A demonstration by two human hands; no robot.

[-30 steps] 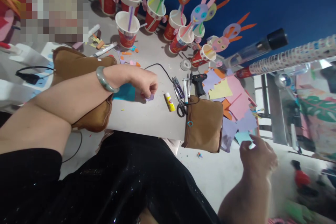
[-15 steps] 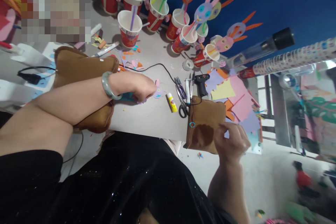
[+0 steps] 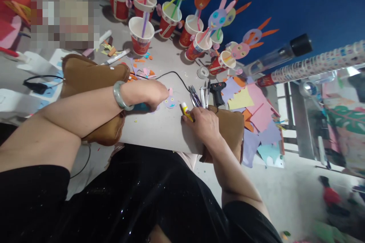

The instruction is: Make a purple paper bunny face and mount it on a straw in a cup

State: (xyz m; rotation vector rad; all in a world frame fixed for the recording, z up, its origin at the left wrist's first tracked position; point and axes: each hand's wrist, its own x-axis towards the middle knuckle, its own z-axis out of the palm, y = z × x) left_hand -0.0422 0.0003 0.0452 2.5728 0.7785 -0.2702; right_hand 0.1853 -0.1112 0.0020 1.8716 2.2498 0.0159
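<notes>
My right hand (image 3: 204,122) is at the yellow glue stick (image 3: 186,111), thumb and fingers closed around its lower end as it lies on the table. My left hand (image 3: 154,95), with a bangle on the wrist, is bent down to the tabletop with its fingers curled. Its fingertips are mostly hidden, and a bit of purple paper shows under them. Just right of it lies a small purple paper rabbit face (image 3: 170,101) with a pink ear, yellow eyes and a blue mouth. Scissors (image 3: 194,97) and pens (image 3: 203,97) lie beyond my right hand.
Red paper cups (image 3: 141,41) with straws and paper rabbit heads line the blue wall. A black glue gun (image 3: 218,92) lies beside coloured paper sheets (image 3: 259,110). Brown cushions (image 3: 94,78) lie under both arms, and a black cord (image 3: 173,71) crosses the table. Paper scraps (image 3: 145,71) are scattered behind my left hand.
My right hand has moved left from above the brown cushion onto the glue stick, and the small blue ring it held is out of sight. My left hand has stayed nearly in place.
</notes>
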